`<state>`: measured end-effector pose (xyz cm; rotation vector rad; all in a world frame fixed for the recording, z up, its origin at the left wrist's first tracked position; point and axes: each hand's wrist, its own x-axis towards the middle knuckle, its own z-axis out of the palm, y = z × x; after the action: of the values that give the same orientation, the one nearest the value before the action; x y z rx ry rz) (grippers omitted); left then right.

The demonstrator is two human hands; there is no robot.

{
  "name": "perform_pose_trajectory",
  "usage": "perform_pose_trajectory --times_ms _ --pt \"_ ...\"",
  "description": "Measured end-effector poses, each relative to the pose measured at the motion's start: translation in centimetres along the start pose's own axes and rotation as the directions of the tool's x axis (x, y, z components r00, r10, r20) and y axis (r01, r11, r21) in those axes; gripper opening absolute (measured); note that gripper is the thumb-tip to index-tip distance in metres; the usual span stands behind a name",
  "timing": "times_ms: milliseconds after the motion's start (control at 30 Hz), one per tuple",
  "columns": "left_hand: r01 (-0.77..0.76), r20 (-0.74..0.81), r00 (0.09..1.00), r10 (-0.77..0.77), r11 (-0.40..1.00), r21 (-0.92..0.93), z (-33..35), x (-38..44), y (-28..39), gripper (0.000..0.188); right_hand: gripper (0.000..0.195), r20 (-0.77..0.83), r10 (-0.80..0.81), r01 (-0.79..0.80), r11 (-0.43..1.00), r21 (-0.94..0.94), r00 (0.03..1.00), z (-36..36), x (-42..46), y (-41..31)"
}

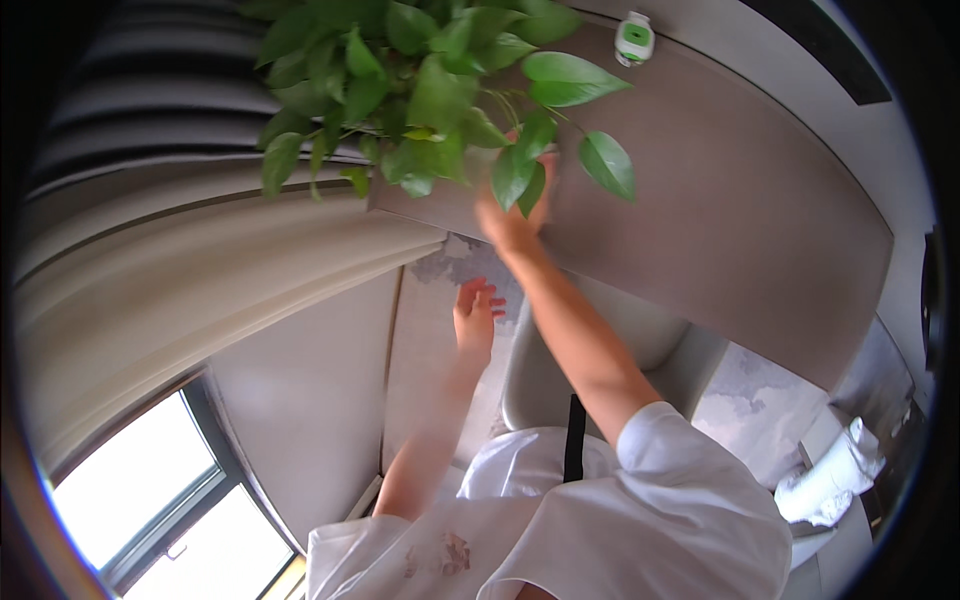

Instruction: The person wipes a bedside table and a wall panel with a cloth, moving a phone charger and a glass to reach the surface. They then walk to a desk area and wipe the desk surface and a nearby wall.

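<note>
A leafy green potted-type plant (442,97) with heart-shaped leaves spreads over the brown tabletop (712,202) at the top of the view; its base is hidden by foliage. My right hand (517,202) reaches up to the plant's lower edge, blurred and partly covered by leaves, so what its fingers hold cannot be told. Lower down, my left hand (476,307) hangs in the air beyond the table's near edge, fingers apart and slightly curled, with nothing in it. A small white and green device (635,39) lies near the table's far edge.
A grey chair (637,315) stands partly under the table, just in front of me. Beige curtains (225,247) hang at the left, above a dark-framed window (180,480). At the lower right is a white, crumpled bundle (832,472). A patterned grey floor shows below.
</note>
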<state>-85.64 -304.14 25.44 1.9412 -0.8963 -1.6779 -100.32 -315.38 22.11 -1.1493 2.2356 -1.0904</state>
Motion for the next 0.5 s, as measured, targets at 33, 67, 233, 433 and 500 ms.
perform_pose_trajectory --times_ms 33,67,233,433,500 --pt "-0.016 -0.015 1.000 0.016 1.000 0.016 -0.8 -0.4 0.6 0.031 0.057 0.240 0.092 -0.147 0.965 0.218 0.966 1.0 -0.3 -3.5" --pt "-0.029 -0.013 0.999 0.030 0.999 0.045 -0.8 -0.8 1.3 0.030 0.052 0.108 -0.163 0.171 0.983 -0.068 0.981 4.3 -1.3 -3.9" --pt "-0.054 0.030 0.998 0.053 0.998 0.029 -2.2 -2.5 -0.5 0.028 0.045 -0.050 -0.473 0.438 0.846 -0.303 0.880 8.2 -3.9 -1.7" --pt "0.017 0.086 0.996 -0.018 1.000 0.019 -2.6 -2.9 -4.3 0.026 0.053 -0.161 -0.111 -0.014 0.778 -0.628 0.981 -13.4 -8.6 13.5" --pt "0.023 0.122 0.992 -0.032 0.997 0.076 -2.1 -3.1 -4.9 0.026 0.056 -0.313 0.019 -0.256 0.623 -0.739 0.949 -23.3 -11.1 23.2"
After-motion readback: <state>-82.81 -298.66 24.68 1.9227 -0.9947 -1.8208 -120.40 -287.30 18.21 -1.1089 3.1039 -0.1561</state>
